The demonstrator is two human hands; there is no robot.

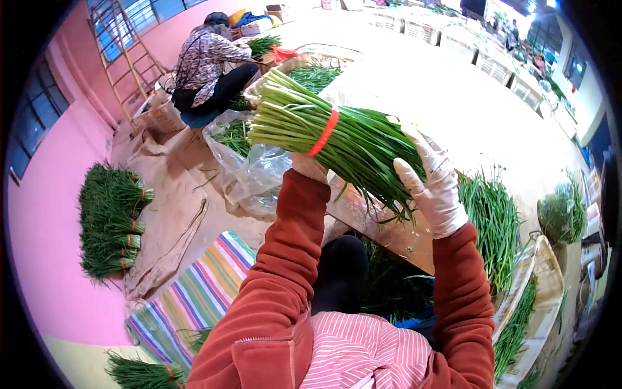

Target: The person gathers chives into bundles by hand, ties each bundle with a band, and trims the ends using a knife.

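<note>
A thick bunch of garlic chives (363, 144) is held up in front of me, pale cut stalks to the left and dark leaves to the right. A red band (324, 131) circles it near the stalk end. My left hand (310, 167), in a white glove, supports the bunch from below; most of its fingers are hidden behind it. Around the leafy end lies my right hand (435, 188), also gloved, with the thumb on the near side and the other fingers on the far side. Beneath the bunch is a wet board (382, 223).
Banded bunches (110, 223) are stacked by the pink wall at left. Loose chives (489, 227) lie at right above a long crate (547, 272). A plastic bag (249, 178) and a striped sheet (194, 285) are at left. Another person (214, 68) squats near a ladder (123, 52).
</note>
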